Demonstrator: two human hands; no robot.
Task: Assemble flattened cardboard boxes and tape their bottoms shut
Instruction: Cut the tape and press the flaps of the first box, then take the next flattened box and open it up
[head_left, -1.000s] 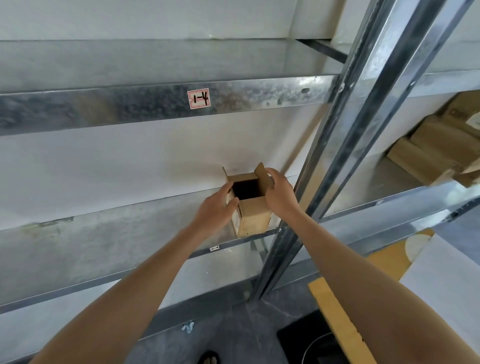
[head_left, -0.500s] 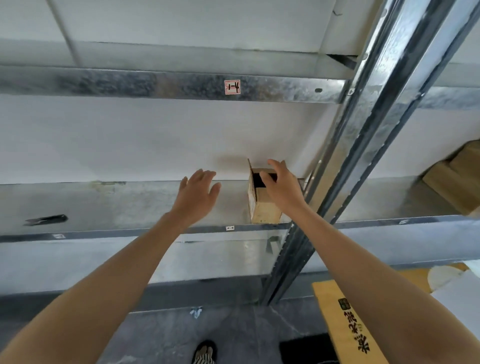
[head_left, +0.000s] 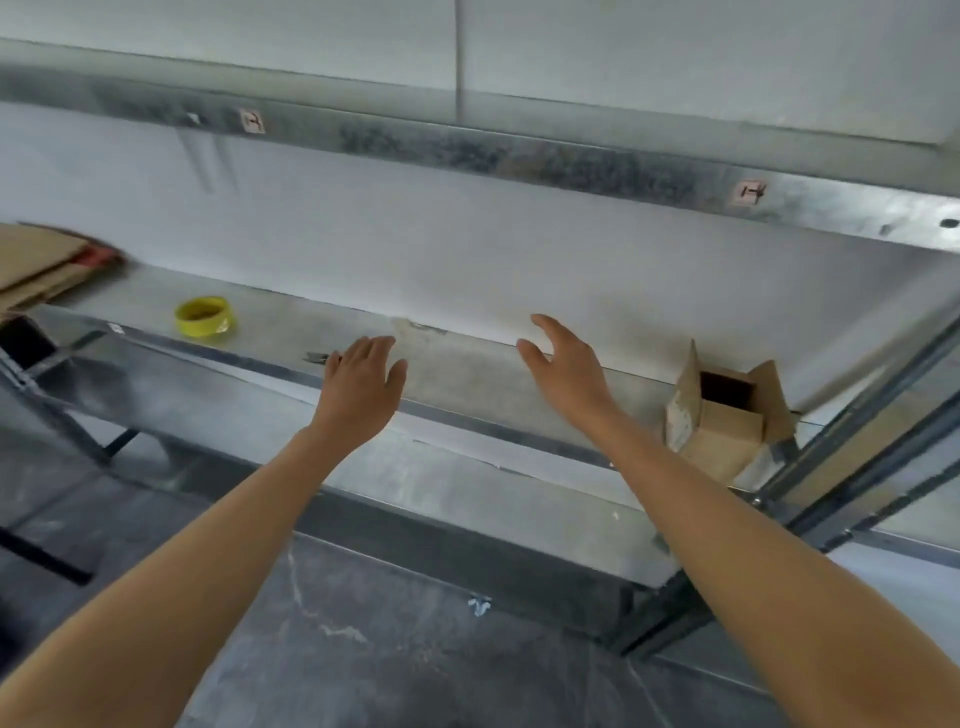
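Observation:
A small assembled cardboard box (head_left: 719, 426) stands upright on the metal shelf (head_left: 467, 379) at the right, its top flaps open. My right hand (head_left: 566, 369) hovers open over the shelf, left of the box and apart from it. My left hand (head_left: 361, 384) is open too, fingers spread, above the shelf's front edge. A yellow tape roll (head_left: 205, 316) lies on the shelf to the left. Flattened cardboard boxes (head_left: 44, 265) are stacked at the far left end.
A small dark tool (head_left: 318, 357) lies on the shelf just left of my left hand. A slanted metal rack post (head_left: 852, 441) stands right of the box. An upper shelf beam (head_left: 519, 150) runs overhead. Grey floor lies below.
My right hand has let go of the box and both hands have moved left along the shelf. The view has swung left, bringing the tape roll and flat cardboard into sight.

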